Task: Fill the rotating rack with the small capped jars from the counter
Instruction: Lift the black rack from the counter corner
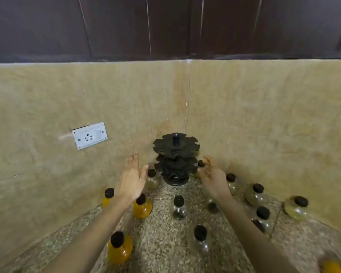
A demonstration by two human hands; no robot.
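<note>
The black rack point(175, 160) stands empty in the corner of the desk point(161, 243), its notched tiers bare. Capped jars point(178, 207) ring it on both sides, within easy reach. The left hand point(131, 178) and right hand point(213, 176) flank the rack, both spread wide and holding nothing, probably to steady or turn it before loading.

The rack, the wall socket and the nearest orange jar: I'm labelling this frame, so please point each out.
rack point(175, 143), head view, on its top disc.
wall socket point(89, 135), head view, on its white faceplate.
nearest orange jar point(120, 251), head view, on its orange body, below the black cap.
</note>
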